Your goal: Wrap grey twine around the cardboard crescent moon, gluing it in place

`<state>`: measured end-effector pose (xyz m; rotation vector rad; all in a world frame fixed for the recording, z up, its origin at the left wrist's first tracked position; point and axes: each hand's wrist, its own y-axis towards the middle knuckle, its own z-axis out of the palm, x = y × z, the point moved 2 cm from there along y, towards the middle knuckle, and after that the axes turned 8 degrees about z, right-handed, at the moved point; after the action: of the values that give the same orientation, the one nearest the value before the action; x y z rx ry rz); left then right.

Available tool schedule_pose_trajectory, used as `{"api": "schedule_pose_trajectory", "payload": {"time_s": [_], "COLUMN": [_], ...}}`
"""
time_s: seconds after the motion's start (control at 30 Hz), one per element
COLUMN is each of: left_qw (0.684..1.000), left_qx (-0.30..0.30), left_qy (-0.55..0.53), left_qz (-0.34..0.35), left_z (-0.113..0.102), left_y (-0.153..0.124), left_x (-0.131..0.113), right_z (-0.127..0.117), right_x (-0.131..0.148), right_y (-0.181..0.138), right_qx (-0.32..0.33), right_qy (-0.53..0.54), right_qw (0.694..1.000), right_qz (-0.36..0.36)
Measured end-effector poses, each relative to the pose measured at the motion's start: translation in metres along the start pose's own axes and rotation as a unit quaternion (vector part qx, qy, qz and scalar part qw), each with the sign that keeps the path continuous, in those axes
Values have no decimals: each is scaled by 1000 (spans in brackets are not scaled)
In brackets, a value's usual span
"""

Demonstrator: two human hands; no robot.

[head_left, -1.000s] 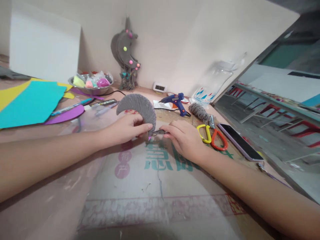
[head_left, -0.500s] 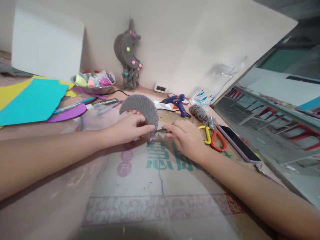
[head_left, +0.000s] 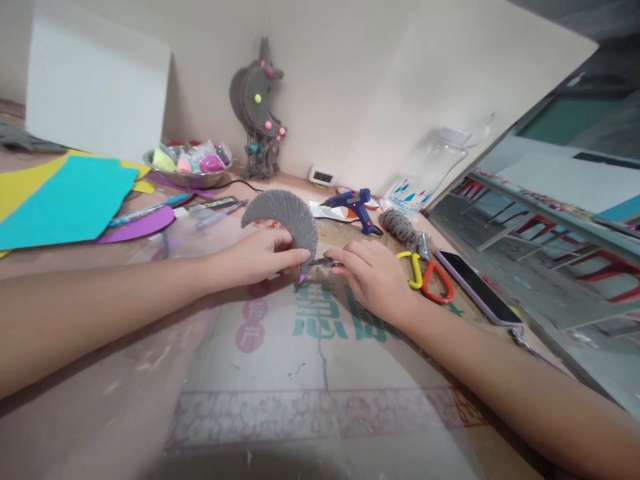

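My left hand (head_left: 265, 257) is closed on a crescent moon (head_left: 287, 210) wrapped in grey yarn, thumb and fingers near its lower end. A small purple patch shows at the crescent's bottom tip. Right beside that tip, my right hand (head_left: 373, 277) is pinched on a short dark grey strand of yarn (head_left: 321, 261) that runs to the crescent. The ends of its fingers are partly hidden. Both hands are above a printed sheet (head_left: 280, 370) with green characters, and a thin loose thread (head_left: 323, 363) lies on it.
Behind my right hand are a blue glue gun (head_left: 353, 200), a bundle of grey yarn (head_left: 397, 227), scissors (head_left: 437, 283) and a phone (head_left: 477, 287). A bowl of coloured clay (head_left: 190, 175) and coloured sheets (head_left: 65, 203) lie left. A decorated moon (head_left: 257, 100) hangs by the wall.
Both hands keep nearly the same places and grips. The whole view has shifted very slightly.
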<state>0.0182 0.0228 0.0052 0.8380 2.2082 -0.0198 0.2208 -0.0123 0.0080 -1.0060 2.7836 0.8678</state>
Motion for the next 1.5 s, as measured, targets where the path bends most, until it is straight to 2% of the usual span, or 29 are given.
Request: {"api": "schedule_pose_trajectory", "payload": {"time_s": [0.23,0.47,0.6,0.8,1.13,1.33,1.5], "left_qw": [1000,1000,1000,999,997,998,998], "left_qx": [4,-4,22,53,73,60,50], "left_qy": [-15,-8,8,9,-12,8,-22], "left_qz": [4,-1,-5,-8,-9,-1,-19], "left_z": [0,0,-2,-2,-2,-2,-1], "left_y": [0,0,1,2,1,2,2], "left_x": [0,0,-1,1,1,1,2], "right_z": [1,0,0,-2,3,1,-2], "right_x": [2,6,6,6,1,2,2], "right_y": [0,0,0,-3,-3,-2,0], "right_qx": [23,10,-9,-26,-12,-14,-37], "right_qy": [13,21,20,-41,-25,-7,27], "right_qw": [1000,999,1000,999,999,1000,999], "right_qz": [17,30,20,-11,-24,-22,-9]}}
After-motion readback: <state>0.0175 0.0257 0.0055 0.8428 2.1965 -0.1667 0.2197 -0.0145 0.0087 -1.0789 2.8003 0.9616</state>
